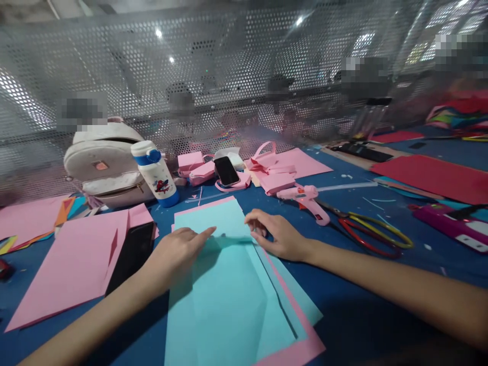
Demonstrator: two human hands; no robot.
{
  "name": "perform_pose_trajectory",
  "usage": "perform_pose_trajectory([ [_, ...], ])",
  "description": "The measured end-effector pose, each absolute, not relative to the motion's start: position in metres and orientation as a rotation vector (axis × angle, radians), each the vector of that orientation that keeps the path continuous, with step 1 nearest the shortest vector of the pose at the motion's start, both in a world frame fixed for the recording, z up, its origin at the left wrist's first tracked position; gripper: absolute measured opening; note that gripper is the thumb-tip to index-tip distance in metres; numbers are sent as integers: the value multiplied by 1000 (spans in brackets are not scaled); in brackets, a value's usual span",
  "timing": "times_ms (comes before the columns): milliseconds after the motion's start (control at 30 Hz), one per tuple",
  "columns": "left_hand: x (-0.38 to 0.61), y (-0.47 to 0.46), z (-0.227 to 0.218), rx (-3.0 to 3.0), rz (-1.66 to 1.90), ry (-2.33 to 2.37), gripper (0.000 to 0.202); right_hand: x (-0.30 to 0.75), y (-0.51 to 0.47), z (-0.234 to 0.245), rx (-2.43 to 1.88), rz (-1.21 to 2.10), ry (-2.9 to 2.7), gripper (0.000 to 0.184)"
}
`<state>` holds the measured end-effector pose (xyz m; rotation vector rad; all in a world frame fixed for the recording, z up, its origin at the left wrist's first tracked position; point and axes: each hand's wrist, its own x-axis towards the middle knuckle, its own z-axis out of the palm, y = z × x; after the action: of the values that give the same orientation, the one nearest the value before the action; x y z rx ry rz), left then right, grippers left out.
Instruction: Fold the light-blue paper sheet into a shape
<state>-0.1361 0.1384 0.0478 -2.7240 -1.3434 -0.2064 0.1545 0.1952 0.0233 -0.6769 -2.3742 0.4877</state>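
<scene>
A light blue paper sheet lies folded on a blue table, on top of more blue and pink sheets. My left hand rests on the paper with the index finger stretched along a fold near its upper part, the other fingers curled. My right hand presses flat on the paper's right upper edge, fingers together and curved down, holding nothing that I can name.
Pink sheets and a black box lie left. Behind are a white backpack, a bottle, a phone, pink paper bags, a pink glue gun, scissors, red paper. A perforated metal screen closes the back.
</scene>
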Motion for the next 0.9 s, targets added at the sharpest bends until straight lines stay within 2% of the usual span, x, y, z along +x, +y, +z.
perform_pose_trajectory([
  [100,-153,154,41,-2563,-222,-1466,47,155,195,21,-581,379,-2277,31],
  [200,-162,163,41,-2499,-390,-1471,45,156,197,22,-367,144,-2447,39],
  [333,-150,154,41,-2641,-474,-1247,48,153,198,22,-75,-122,-2693,31],
  [500,-124,128,39,-3084,-397,-1233,47,154,201,23,-64,-72,-2766,25],
  [633,-113,114,43,-3154,-196,-1182,40,158,203,27,-66,62,-2834,31],
  [700,-109,108,46,-3133,-104,-1162,46,157,202,27,-83,46,-2830,29],
  [833,-100,94,43,-3051,-43,-1157,78,152,198,23,-150,-121,-2765,18],
  [900,-98,90,37,-3007,-77,-1167,69,149,196,21,-190,-150,-2735,16],
])
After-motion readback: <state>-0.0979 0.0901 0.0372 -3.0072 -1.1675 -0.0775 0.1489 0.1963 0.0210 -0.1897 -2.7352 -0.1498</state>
